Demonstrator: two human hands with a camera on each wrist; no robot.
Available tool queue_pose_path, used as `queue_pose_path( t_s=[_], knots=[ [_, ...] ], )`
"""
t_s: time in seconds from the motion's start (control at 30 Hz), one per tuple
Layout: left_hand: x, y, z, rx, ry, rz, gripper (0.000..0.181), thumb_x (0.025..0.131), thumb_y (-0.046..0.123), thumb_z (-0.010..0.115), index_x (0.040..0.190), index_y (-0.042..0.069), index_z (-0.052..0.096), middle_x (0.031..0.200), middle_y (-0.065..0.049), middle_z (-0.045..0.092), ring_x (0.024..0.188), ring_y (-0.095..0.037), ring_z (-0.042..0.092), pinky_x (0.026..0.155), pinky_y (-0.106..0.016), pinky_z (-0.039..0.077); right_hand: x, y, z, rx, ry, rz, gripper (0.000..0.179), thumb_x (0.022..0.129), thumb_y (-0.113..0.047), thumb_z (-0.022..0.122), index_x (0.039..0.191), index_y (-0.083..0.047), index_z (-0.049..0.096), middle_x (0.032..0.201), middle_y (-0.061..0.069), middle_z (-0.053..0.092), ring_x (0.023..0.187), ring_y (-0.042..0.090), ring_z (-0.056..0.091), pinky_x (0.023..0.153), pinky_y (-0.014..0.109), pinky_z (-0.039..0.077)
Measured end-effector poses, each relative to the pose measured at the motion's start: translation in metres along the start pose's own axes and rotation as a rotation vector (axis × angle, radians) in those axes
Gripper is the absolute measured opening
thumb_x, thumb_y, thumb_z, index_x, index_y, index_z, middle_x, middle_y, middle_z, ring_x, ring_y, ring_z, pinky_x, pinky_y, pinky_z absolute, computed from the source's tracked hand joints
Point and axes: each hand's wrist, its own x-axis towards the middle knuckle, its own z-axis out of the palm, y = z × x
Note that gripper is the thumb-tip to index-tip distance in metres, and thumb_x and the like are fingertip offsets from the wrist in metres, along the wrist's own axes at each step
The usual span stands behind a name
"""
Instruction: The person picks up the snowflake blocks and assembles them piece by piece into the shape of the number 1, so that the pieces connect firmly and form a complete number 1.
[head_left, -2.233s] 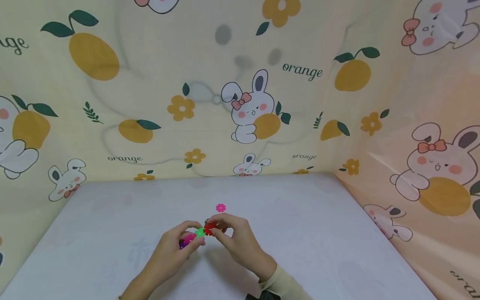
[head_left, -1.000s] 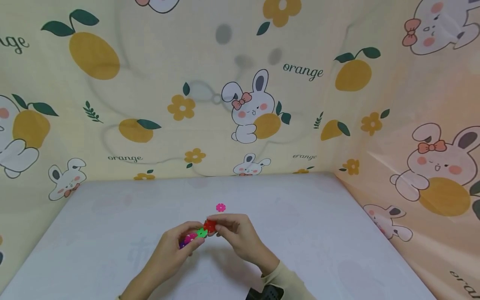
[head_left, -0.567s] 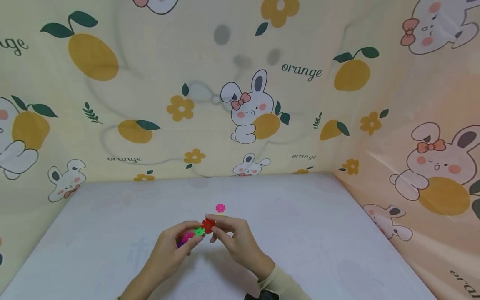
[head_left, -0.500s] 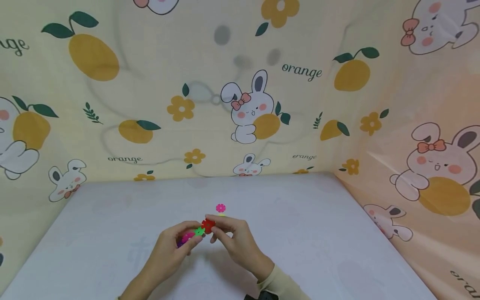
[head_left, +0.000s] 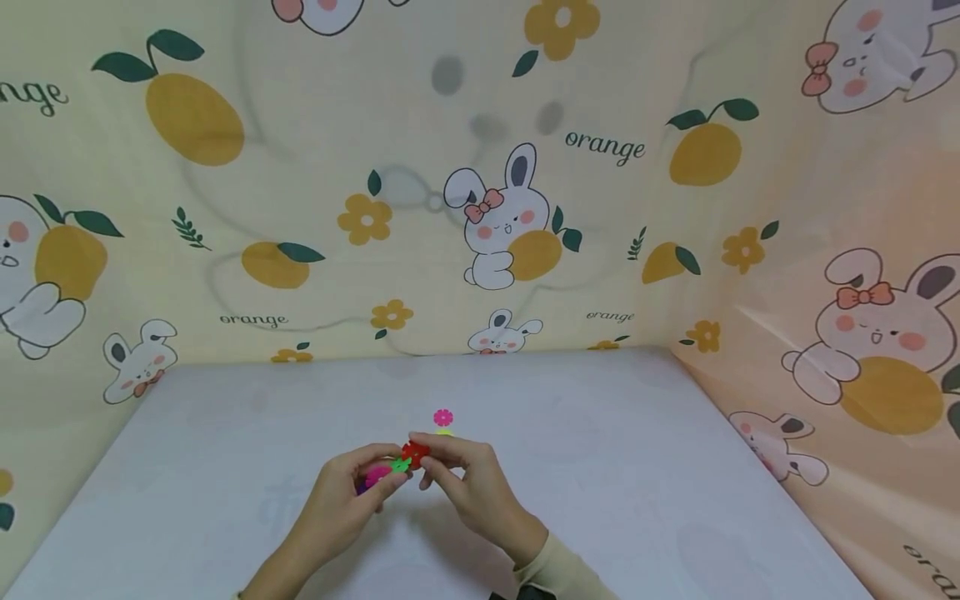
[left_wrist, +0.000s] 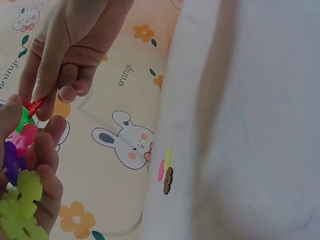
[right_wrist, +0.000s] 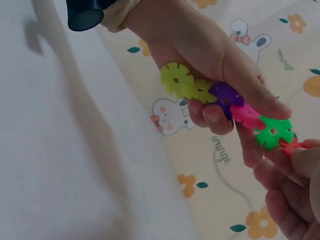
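Six slotted plastic snowflake discs form a linked chain: two yellow discs (right_wrist: 176, 80), a purple disc (right_wrist: 225, 100), a pink disc (right_wrist: 247, 117), a green disc (right_wrist: 273, 131) and a red disc (right_wrist: 289, 147). My left hand (head_left: 339, 500) holds the chain, its thumb near the green disc and the yellow end lying along the palm. My right hand (head_left: 474, 479) pinches the red disc between thumb and forefinger, against the green one. In the head view the yellow end is hidden by my left hand.
Beyond my hands, a loose pink disc (left_wrist: 160, 170), a yellow disc (left_wrist: 168, 158) and a brown disc (left_wrist: 168, 181) lie close together on the white tabletop (head_left: 637, 475). A printed cloth (head_left: 420, 150) with rabbits and oranges hangs behind the table and at its sides.
My right hand has shifted slightly and regripped the red disc, which stays at the green disc. The loose yellow disc now shows behind my right hand. My left hand has hardly moved.
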Motion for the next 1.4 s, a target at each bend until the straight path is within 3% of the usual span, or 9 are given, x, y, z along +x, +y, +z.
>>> queue_pose_path(
  t_s=[0.23, 0.43, 0.57, 0.77, 1.03, 1.4],
  knots=[
    [-0.001, 0.001, 0.0, -0.005, -0.049, 0.006, 0.029, 0.097, 0.027, 0.068, 0.119, 0.008, 0.068, 0.076, -0.003, 0.065, 0.059, -0.006, 0.056, 0.055, -0.023, 0.048, 0.003, 0.003, -0.005, 0.002, -0.041, -0.002, 0.033, 0.099, -0.008, 0.063, 0.132, -0.012, 0.064, 0.098, 0.013, 0.077, 0.077, 0.007, 0.071, 0.082, 0.025, 0.056],
    [-0.001, -0.004, 0.0, 0.002, -0.094, 0.069, 0.024, 0.106, 0.025, 0.054, 0.117, 0.01, 0.07, 0.087, -0.002, 0.068, 0.061, -0.004, 0.055, 0.055, -0.023, 0.048, 0.004, 0.005, -0.006, 0.14, -0.052, 0.068, 0.028, 0.098, -0.013, 0.066, 0.125, -0.006, 0.066, 0.097, 0.021, 0.076, 0.074, 0.017, 0.073, 0.081, 0.027, 0.057],
    [-0.002, -0.004, 0.001, -0.007, -0.122, 0.046, 0.028, 0.107, 0.027, 0.05, 0.124, 0.009, 0.065, 0.088, -0.006, 0.067, 0.062, -0.006, 0.055, 0.057, -0.023, 0.048, 0.004, 0.006, -0.005, 0.247, -0.06, 0.095, 0.029, 0.098, -0.01, 0.066, 0.124, 0.002, 0.064, 0.097, 0.031, 0.073, 0.072, 0.014, 0.072, 0.078, 0.025, 0.059],
    [-0.005, -0.001, 0.005, 0.101, -0.089, 0.046, 0.033, 0.109, 0.027, 0.047, 0.14, 0.017, 0.054, 0.076, 0.001, 0.061, 0.058, -0.004, 0.051, 0.057, -0.023, 0.045, 0.004, 0.009, -0.004, 0.34, -0.069, 0.103, 0.031, 0.098, -0.007, 0.065, 0.125, 0.008, 0.063, 0.096, 0.039, 0.068, 0.071, 0.003, 0.07, 0.073, 0.025, 0.059],
    [-0.009, -0.003, 0.014, 0.291, -0.066, 0.045, 0.035, 0.103, 0.041, 0.056, 0.137, 0.03, 0.053, 0.077, 0.006, 0.064, 0.067, 0.0, 0.051, 0.06, -0.021, 0.043, 0.001, 0.011, -0.004, 0.383, -0.089, 0.118, 0.03, 0.095, -0.004, 0.068, 0.12, 0.012, 0.065, 0.107, 0.04, 0.068, 0.074, 0.004, 0.07, 0.076, 0.03, 0.061],
    [-0.009, -0.009, 0.018, 0.275, -0.033, 0.124, 0.029, 0.102, 0.034, 0.06, 0.129, 0.024, 0.052, 0.075, 0.007, 0.065, 0.066, 0.001, 0.054, 0.064, -0.021, 0.045, 0.0, 0.012, -0.004, 0.38, -0.161, 0.069, 0.03, 0.099, -0.005, 0.062, 0.123, 0.013, 0.064, 0.111, 0.041, 0.064, 0.079, 0.002, 0.068, 0.08, 0.033, 0.061]
  ],
)
